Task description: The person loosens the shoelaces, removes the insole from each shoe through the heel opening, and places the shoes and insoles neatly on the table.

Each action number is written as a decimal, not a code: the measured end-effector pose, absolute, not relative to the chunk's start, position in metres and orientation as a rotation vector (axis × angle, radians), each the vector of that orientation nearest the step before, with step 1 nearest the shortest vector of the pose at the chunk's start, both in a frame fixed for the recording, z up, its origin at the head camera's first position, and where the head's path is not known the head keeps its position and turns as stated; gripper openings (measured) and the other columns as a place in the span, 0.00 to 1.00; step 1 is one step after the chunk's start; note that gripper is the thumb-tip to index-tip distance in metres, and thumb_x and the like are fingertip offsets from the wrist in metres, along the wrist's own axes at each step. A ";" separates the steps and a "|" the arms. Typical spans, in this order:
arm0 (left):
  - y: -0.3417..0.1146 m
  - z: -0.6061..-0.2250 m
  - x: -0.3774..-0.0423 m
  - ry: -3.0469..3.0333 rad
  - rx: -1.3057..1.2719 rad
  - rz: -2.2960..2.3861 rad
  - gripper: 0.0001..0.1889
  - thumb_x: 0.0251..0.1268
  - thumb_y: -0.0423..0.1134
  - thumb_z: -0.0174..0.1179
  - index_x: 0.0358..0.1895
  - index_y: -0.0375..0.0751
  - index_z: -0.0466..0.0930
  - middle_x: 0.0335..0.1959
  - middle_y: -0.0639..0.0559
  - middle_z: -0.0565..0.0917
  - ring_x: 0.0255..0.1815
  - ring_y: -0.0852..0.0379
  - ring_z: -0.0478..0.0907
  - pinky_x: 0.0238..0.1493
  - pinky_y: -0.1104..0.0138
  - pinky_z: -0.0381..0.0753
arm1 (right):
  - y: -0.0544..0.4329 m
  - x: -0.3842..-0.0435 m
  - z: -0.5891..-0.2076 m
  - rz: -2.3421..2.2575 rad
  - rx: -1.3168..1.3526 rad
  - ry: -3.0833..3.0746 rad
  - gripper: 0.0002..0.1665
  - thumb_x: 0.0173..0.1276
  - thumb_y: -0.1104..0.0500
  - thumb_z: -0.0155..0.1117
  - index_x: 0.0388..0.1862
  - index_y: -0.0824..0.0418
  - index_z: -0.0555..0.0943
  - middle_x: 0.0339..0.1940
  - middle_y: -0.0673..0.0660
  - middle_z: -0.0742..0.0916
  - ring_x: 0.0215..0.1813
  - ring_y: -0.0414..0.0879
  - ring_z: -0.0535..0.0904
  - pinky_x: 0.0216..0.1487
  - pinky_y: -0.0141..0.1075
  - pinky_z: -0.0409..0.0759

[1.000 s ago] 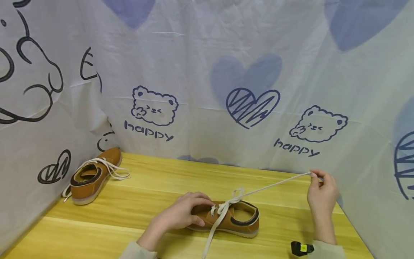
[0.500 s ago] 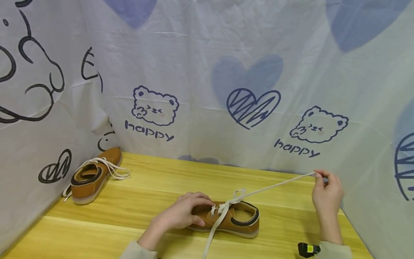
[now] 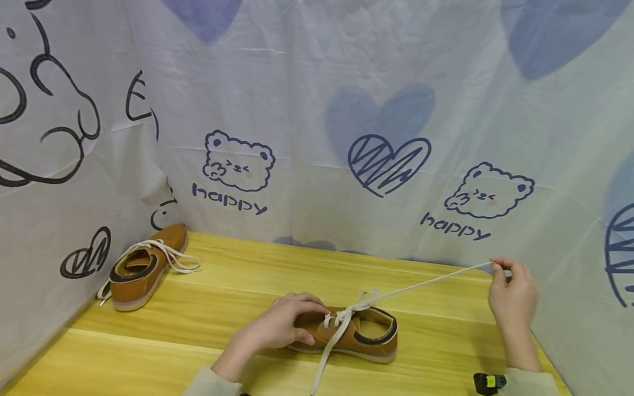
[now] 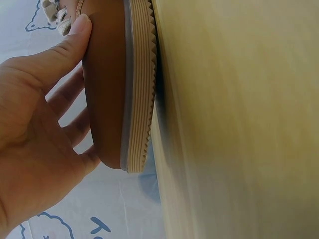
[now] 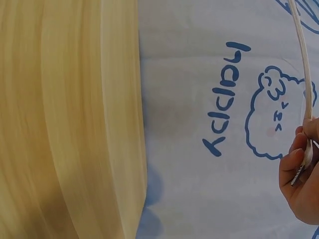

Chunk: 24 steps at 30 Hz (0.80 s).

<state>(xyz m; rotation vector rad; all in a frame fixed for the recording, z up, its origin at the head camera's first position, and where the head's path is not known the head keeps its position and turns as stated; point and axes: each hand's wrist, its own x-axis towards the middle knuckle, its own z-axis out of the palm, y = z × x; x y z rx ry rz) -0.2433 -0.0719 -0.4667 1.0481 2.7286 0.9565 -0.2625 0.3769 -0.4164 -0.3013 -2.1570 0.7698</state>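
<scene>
A brown leather shoe (image 3: 371,350) lies sole down on the table, its toe pointing left. My left hand (image 3: 277,324) holds it round the toe; in the left wrist view the thumb presses one side (image 4: 107,99) and the fingers go behind the other. A cream shoelace (image 3: 431,282) runs taut from the knot over the tongue, up and right to my right hand (image 3: 515,291). Thumb and fingers pinch it near its end, and the tip (image 5: 297,175) shows below the fingers in the right wrist view. The other lace end (image 3: 324,357) hangs over the shoe's near side; a small loop stands behind the knot.
At the back left a second brown shoe (image 3: 134,289) with loose laces rests against the cloth wall. White cloth (image 3: 317,220) printed with hearts and bears encloses the wooden table (image 3: 238,280) at the back and both sides.
My right hand has moved further right, drawing the lace out with it. The left hand and the shoe have stayed in place.
</scene>
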 end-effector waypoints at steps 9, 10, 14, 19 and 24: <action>-0.072 -0.467 -0.244 2.734 1.059 0.956 0.31 0.58 0.42 0.76 0.68 0.57 0.81 0.68 0.57 0.78 0.70 0.46 0.72 0.72 0.40 0.64 | 0.391 -0.260 -0.415 0.675 -0.247 -2.191 0.13 0.80 0.63 0.55 0.51 0.69 0.84 0.47 0.67 0.82 0.38 0.53 0.74 0.38 0.42 0.66; -0.072 -0.467 -0.244 2.737 1.060 0.954 0.31 0.58 0.43 0.76 0.68 0.57 0.81 0.68 0.57 0.78 0.70 0.46 0.72 0.72 0.40 0.65 | 0.393 -0.259 -0.415 0.667 -0.248 -2.196 0.13 0.80 0.63 0.55 0.51 0.68 0.84 0.47 0.67 0.82 0.38 0.54 0.74 0.38 0.43 0.66; -0.072 -0.467 -0.244 2.740 1.060 0.949 0.31 0.58 0.43 0.76 0.67 0.57 0.81 0.68 0.57 0.78 0.70 0.46 0.72 0.71 0.40 0.65 | 0.398 -0.257 -0.414 0.648 -0.248 -2.217 0.14 0.81 0.62 0.54 0.51 0.69 0.84 0.47 0.68 0.82 0.40 0.58 0.76 0.38 0.45 0.67; -0.071 -0.468 -0.244 2.747 1.059 0.942 0.31 0.58 0.43 0.76 0.67 0.57 0.82 0.67 0.56 0.78 0.70 0.46 0.72 0.71 0.40 0.66 | 0.404 -0.254 -0.413 0.621 -0.253 -2.240 0.14 0.81 0.63 0.53 0.52 0.70 0.83 0.49 0.71 0.81 0.44 0.64 0.78 0.40 0.49 0.69; -0.071 -0.469 -0.245 2.759 1.056 0.936 0.31 0.57 0.42 0.76 0.67 0.57 0.82 0.67 0.56 0.78 0.69 0.46 0.72 0.71 0.40 0.66 | 0.410 -0.253 -0.410 0.595 -0.270 -2.276 0.15 0.82 0.63 0.52 0.54 0.71 0.82 0.51 0.72 0.80 0.46 0.67 0.79 0.41 0.52 0.70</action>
